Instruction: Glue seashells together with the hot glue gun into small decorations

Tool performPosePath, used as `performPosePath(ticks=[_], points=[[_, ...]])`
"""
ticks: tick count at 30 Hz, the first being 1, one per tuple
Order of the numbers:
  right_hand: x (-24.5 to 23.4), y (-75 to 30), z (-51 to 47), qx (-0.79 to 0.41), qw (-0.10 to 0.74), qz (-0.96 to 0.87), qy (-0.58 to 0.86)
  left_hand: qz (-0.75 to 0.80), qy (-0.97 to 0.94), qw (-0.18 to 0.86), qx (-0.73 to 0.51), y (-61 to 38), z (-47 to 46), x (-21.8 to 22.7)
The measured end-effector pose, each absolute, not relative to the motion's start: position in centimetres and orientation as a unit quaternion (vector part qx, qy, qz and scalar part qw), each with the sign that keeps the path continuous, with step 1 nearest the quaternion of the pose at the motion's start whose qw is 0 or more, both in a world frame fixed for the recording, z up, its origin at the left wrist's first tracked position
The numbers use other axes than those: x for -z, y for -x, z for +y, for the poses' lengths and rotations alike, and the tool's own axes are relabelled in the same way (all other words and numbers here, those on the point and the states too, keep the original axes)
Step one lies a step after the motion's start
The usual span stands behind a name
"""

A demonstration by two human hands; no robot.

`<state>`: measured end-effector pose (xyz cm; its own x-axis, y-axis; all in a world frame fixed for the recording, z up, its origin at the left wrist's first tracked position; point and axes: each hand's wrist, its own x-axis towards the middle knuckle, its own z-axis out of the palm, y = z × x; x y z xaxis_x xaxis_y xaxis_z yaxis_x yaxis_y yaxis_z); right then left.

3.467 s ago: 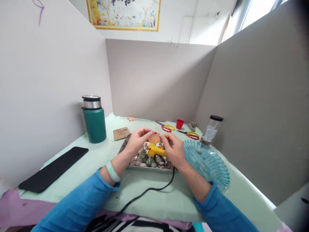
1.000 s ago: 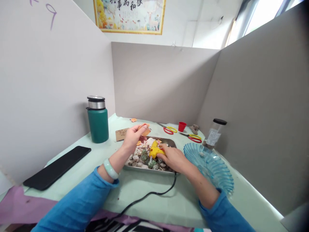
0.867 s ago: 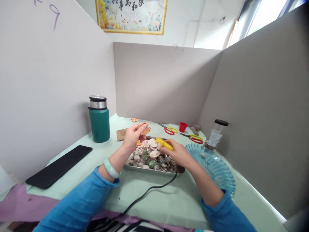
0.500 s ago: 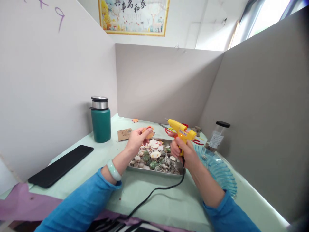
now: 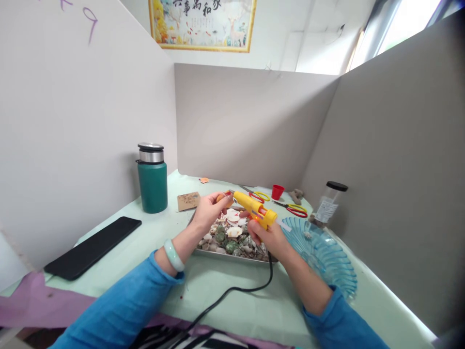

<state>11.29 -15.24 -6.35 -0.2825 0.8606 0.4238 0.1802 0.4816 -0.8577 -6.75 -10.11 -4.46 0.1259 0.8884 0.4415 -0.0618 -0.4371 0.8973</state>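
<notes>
My left hand (image 5: 209, 212) pinches a small orange shell (image 5: 221, 198) between thumb and fingers, partly hidden by them; a bit of red shows on it. In my right hand (image 5: 267, 236) is a yellow hot glue gun (image 5: 250, 202), its nozzle pointing left at the orange shell, very close to it or touching; I cannot tell which. Below both hands lies a metal tray (image 5: 232, 258) heaped with seashells (image 5: 232, 235), white ones on top and greenish and grey snail shells around them. The gun's black cord (image 5: 236, 289) runs down toward the table's front edge.
At left stand a green bottle (image 5: 152, 186) and a black flat pad (image 5: 94, 247). A brown card (image 5: 188, 201) and an orange piece (image 5: 204, 180) lie behind. Two scissors (image 5: 296, 209), a red cup (image 5: 278, 192), a blue glass plate (image 5: 336, 261) and a black-lidded jar (image 5: 329, 203) are at right.
My right hand has brought the glue gun left and slightly down, its nozzle now at the orange shell. The red cup and scissors behind it have come into view. My left hand stays nearly still.
</notes>
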Motion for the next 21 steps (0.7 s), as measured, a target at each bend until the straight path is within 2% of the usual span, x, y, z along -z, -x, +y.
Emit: performPosePath(ticks=[11,21], points=[[6.58,-10.96,-15.14,-0.354,0.477,-0.709,0.379,0.338,-0.622,0.423,-0.565,6.82,-9.58,4.81],[6.96,-11.24,-14.88,-0.297,0.444,-0.724,0.435,0.346,-0.627,0.407,-0.566,6.79,-9.64,4.84]])
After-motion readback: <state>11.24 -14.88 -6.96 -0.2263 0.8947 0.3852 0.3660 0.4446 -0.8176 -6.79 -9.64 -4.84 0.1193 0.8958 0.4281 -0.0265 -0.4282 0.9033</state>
